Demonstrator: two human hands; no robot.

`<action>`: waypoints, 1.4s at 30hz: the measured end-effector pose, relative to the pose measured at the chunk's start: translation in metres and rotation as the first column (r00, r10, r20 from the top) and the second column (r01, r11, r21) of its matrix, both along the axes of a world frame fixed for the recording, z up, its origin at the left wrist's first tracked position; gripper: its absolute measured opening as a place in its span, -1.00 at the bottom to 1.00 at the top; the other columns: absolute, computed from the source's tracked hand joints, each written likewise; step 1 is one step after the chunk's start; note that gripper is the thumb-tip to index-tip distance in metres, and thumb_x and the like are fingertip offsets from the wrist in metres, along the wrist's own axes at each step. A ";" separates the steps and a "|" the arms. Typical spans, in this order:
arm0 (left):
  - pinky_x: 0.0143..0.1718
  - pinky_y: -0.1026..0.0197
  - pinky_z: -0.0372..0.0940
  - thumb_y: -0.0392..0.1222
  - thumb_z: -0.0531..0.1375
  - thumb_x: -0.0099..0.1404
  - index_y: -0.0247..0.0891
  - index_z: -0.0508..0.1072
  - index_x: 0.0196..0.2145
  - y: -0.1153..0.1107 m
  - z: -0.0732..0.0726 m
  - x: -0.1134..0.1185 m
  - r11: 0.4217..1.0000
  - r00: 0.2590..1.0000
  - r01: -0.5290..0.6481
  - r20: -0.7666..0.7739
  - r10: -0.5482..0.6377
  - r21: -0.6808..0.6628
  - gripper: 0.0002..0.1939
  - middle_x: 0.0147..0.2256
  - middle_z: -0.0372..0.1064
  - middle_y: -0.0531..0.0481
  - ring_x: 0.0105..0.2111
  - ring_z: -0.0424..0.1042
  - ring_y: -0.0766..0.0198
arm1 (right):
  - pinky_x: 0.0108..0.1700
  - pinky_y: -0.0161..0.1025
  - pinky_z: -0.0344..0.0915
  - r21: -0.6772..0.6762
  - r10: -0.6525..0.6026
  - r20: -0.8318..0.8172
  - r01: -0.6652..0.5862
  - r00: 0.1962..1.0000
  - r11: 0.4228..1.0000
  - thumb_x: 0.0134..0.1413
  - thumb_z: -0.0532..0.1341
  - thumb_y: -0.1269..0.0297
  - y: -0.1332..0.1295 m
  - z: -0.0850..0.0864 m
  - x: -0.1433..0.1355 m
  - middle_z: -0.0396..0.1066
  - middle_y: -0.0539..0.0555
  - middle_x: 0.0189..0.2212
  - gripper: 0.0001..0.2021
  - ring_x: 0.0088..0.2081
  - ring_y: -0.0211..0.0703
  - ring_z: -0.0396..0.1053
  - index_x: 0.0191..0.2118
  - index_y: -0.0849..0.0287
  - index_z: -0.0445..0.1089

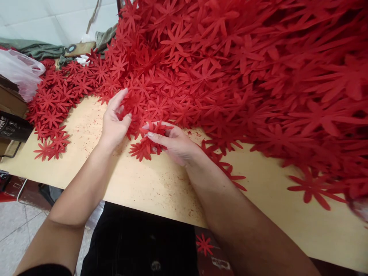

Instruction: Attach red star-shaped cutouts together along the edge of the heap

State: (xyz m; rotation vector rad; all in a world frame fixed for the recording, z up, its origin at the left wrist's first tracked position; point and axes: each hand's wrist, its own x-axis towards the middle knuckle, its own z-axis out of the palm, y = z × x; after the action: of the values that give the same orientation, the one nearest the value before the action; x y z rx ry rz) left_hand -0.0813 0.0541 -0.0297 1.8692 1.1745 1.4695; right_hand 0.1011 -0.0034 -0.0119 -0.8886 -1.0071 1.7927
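Observation:
My right hand (169, 142) pinches a small bunch of red fabric flower petals (142, 149) between thumb and fingers, just above the table. To its left, my left hand (116, 115) is open, thumb and fingers apart, at the front edge of a big heap of red fabric flower petals (178, 88). Its fingertips are close to the pieces there; whether they touch any is hard to make out. Each piece is a flat, many-pointed flower shape.
The pale wooden table (143, 188) carries reddish crumbs. More petals (51, 103) spread along the left side, beside a white plastic bag (20, 71) and a dark box (13, 126). One loose flower piece (204, 244) lies below the table's front edge.

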 end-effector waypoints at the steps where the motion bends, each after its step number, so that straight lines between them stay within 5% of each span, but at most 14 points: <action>1: 0.20 0.00 0.17 0.03 0.27 0.13 -0.02 0.34 0.07 -0.001 0.002 -0.002 1.000 1.000 -0.024 -0.007 0.024 0.019 -0.47 0.16 0.26 -0.03 0.21 0.19 0.10 | -0.59 -0.39 0.16 -0.001 -0.015 0.001 0.015 1.000 1.000 -0.39 0.46 0.15 0.000 0.000 0.000 0.40 -0.11 -0.56 -0.62 -0.60 -0.43 0.25 -0.39 0.19 0.40; 6: 0.25 -0.01 0.08 0.13 0.20 0.18 -0.12 0.46 -0.08 -0.020 0.027 0.005 0.995 0.996 -0.084 -0.023 0.085 0.054 -0.59 0.06 0.36 -0.06 0.17 0.25 0.13 | -0.62 -0.38 0.14 -0.054 -0.067 -0.015 0.066 0.998 0.996 -0.40 0.46 0.13 0.001 -0.003 0.000 0.42 -0.11 -0.55 -0.61 -0.62 -0.43 0.24 -0.37 0.16 0.41; 9: 0.06 0.07 0.29 0.16 0.20 0.16 -0.22 0.50 -0.18 -0.036 0.041 0.017 0.988 0.996 0.069 -0.050 -0.077 -0.138 -0.57 -0.16 0.48 -0.10 -0.08 0.44 0.20 | -0.63 -0.38 0.14 -0.057 -0.115 -0.054 0.112 0.992 0.992 -0.37 0.46 0.14 0.002 -0.003 0.003 0.42 -0.10 -0.54 -0.62 -0.61 -0.40 0.26 -0.34 0.13 0.41; 13: -0.12 0.16 0.36 0.09 0.35 -0.01 -0.30 0.45 -0.11 -0.046 0.043 0.030 0.867 0.947 0.291 -0.005 -0.321 -0.404 -0.43 -0.20 0.48 -0.11 -0.23 0.47 0.24 | -0.58 -0.32 0.22 -0.044 -0.198 -0.084 0.195 0.977 0.980 -0.31 0.43 0.10 0.006 -0.003 0.007 0.43 -0.07 -0.52 -0.64 -0.55 -0.31 0.33 -0.35 0.12 0.40; 15: -0.19 0.17 0.37 0.01 0.35 0.02 -0.32 0.45 -0.14 -0.046 0.039 0.033 0.810 0.932 0.332 0.035 -0.361 -0.483 -0.51 -0.26 0.49 -0.08 -0.30 0.47 0.28 | -0.51 -0.28 0.28 -0.037 -0.250 -0.078 0.248 0.965 0.968 -0.27 0.41 0.08 0.008 -0.003 0.009 0.43 -0.04 -0.50 -0.66 -0.49 -0.27 0.37 -0.37 0.12 0.37; 19: -0.40 0.27 0.32 -0.12 0.28 0.11 -0.30 0.45 -0.46 -0.039 0.031 0.035 0.825 0.965 0.250 0.065 -0.253 -0.507 -0.82 -0.49 0.44 0.05 -0.51 0.38 0.40 | -0.44 -0.29 0.32 -0.041 -0.300 -0.029 0.299 0.953 0.953 -0.21 0.37 0.00 0.009 -0.001 0.011 0.41 -0.04 -0.48 -0.65 -0.45 -0.29 0.37 -0.39 0.12 0.34; 26: -0.71 0.32 0.09 0.11 0.36 -0.03 -0.21 0.18 -0.62 -0.032 0.031 0.032 0.872 0.972 0.186 0.212 -0.097 -0.453 -0.53 -0.74 0.19 0.17 -0.74 0.19 0.46 | -0.48 -0.33 0.28 -0.039 -0.287 -0.029 0.285 0.958 0.958 -0.25 0.37 -0.11 0.006 0.010 0.012 0.36 -0.05 -0.48 -0.56 -0.47 -0.32 0.32 -0.34 0.11 0.31; 30: -0.71 0.31 0.08 0.12 0.36 -0.03 -0.20 0.18 -0.60 -0.035 0.031 0.034 0.856 0.963 0.222 0.242 -0.118 -0.467 -0.53 -0.72 0.20 0.16 -0.73 0.21 0.44 | -0.57 -0.38 0.17 -0.073 -0.239 -0.080 0.233 0.968 0.970 -0.50 0.49 0.02 0.004 0.012 0.009 0.25 -0.14 -0.59 -0.49 -0.60 -0.46 0.14 -0.44 0.14 0.27; 35: -0.65 0.32 0.14 0.09 0.37 -0.04 -0.23 0.27 -0.56 -0.036 0.030 0.035 0.862 0.972 0.210 0.189 -0.136 -0.462 -0.58 -0.64 0.27 0.14 -0.67 0.24 0.45 | -0.66 -0.41 -0.03 -0.068 -0.261 -0.028 0.258 0.965 0.964 -0.45 0.49 0.13 0.004 0.008 0.006 0.22 -0.15 -0.62 -0.56 -0.66 -0.52 0.01 -0.49 0.16 0.25; 42: -0.45 0.34 0.28 0.02 0.32 0.07 -0.21 0.32 -0.46 -0.015 0.021 0.018 0.967 0.990 -0.051 0.115 0.082 -0.248 -0.69 -0.52 0.35 0.11 -0.51 0.33 0.41 | -0.62 -0.38 0.05 -0.048 -0.372 0.025 0.373 0.928 0.927 -0.25 0.39 0.20 0.010 0.003 0.010 0.16 -0.12 -0.66 -0.70 -0.64 -0.44 0.10 -0.52 0.14 0.23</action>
State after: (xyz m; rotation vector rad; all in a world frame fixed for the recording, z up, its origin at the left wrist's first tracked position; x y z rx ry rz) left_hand -0.0630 0.0393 -0.0091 1.5651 1.3046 1.3844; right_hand 0.1108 0.0063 -0.0089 -1.0506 -0.7434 1.4950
